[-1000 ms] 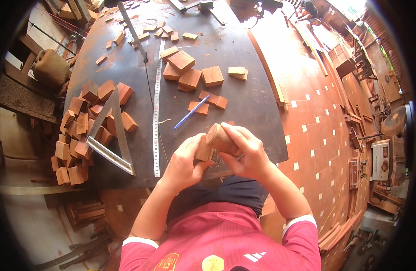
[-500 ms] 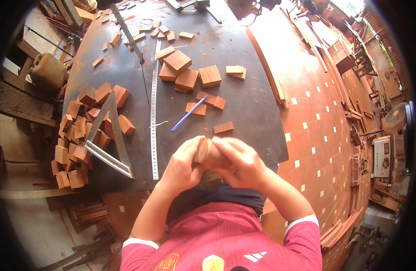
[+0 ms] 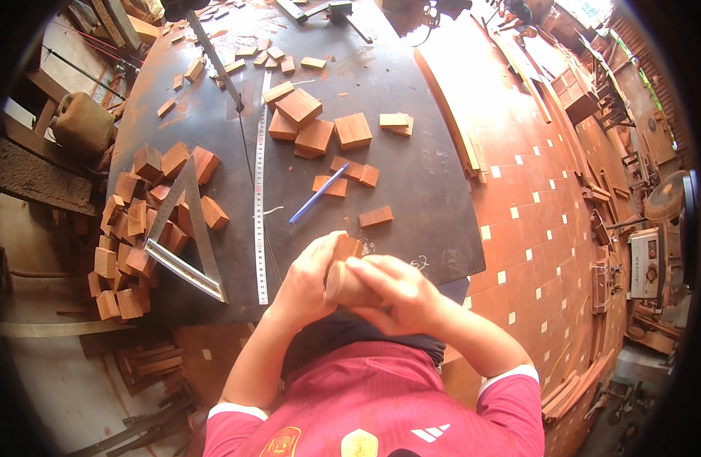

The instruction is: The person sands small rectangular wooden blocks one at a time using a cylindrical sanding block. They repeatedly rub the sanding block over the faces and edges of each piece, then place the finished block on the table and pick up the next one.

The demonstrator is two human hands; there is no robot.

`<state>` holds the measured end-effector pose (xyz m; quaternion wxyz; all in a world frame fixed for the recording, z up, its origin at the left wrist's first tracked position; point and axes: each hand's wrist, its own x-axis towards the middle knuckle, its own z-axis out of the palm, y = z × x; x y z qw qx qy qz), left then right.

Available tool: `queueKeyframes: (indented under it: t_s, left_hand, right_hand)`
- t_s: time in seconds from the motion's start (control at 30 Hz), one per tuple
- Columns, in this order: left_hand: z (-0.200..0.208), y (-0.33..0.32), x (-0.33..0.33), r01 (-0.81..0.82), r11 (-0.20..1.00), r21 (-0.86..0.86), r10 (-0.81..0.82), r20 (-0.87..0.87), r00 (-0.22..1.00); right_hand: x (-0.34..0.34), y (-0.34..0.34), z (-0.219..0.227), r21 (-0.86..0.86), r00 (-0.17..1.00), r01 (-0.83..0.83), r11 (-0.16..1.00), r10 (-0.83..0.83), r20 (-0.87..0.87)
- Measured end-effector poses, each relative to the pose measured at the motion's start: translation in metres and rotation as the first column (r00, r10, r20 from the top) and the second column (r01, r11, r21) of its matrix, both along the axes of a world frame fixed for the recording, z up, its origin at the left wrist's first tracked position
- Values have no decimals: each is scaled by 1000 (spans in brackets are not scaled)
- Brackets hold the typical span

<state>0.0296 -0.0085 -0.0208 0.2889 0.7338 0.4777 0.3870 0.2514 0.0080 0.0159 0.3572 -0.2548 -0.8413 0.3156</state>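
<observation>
Close to my body, at the table's near edge, both hands are together. My left hand [image 3: 311, 280] is closed round a reddish-brown wooden block [image 3: 350, 247], whose upper end shows beside its fingertips. My right hand [image 3: 402, 293] grips a paler brown piece [image 3: 349, 288] with a rounded end, pressed against the block and the left palm. Its exact kind I cannot make out; fingers cover part of it. Beyond the hands lie a small wooden block [image 3: 376, 217] and a blue pen [image 3: 318, 200] resting across other small blocks [image 3: 331, 186].
Larger wooden blocks [image 3: 314, 135] sit mid-table beside a white measuring tape strip [image 3: 261, 206]. A metal triangular square [image 3: 184, 268] leans over a heap of blocks [image 3: 126, 255] at left. Long boards [image 3: 453, 114] lie along the right edge of the dark table [image 3: 434, 206]. Tiled floor [image 3: 518, 228] lies beyond.
The pale rounded piece has shifted down and tilted, and my right hand has moved slightly lower. The upper end of the reddish block now shows between the hands.
</observation>
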Motion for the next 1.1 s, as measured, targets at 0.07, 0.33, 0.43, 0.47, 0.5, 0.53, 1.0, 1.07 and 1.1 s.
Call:
queueKeyframes:
  t_s: [0.07, 0.33, 0.43, 0.47, 0.5, 0.53, 1.0, 1.07, 1.1]
  left_hand:
    - [2, -1, 2, -5, 999, -54, 5, 7, 1000]
    - [0, 1, -1, 2, 999, -46, -2, 13, 1000]
    - [5, -1, 2, 1, 996, -92, 2, 32, 999]
    - [5, -2, 3, 2, 999, -45, -1, 28, 1000]
    - [4, 0, 2, 3, 999, -46, -2, 27, 1000]
    - [1, 0, 2, 5, 999, -52, -4, 27, 1000]
    - [8, 1, 5, 20, 999, -45, -18, 41, 999]
    - [3, -1, 5, 7, 998, -69, -6, 26, 1000]
    - [3, 0, 4, 10, 998, -62, -9, 26, 1000]
  right_hand:
    - [5, 15, -6, 126, 996, 84, 988, -83, -11]
    - [4, 10, -2, 47, 993, 112, 993, -113, 14]
    - [7, 15, -4, 24, 987, 157, 987, -157, 14]
    - [3, 7, 0, 26, 993, 117, 993, -117, 12]
    - [0, 3, 1, 28, 997, 76, 997, -77, 10]
    - [1, 1, 0, 24, 998, 55, 998, -55, 4]
    - [7, 9, -11, 39, 996, 81, 996, -79, -38]
    - [7, 6, -12, 72, 997, 64, 995, -60, -53]
    - [7, 11, -14, 97, 996, 74, 993, -69, -54]
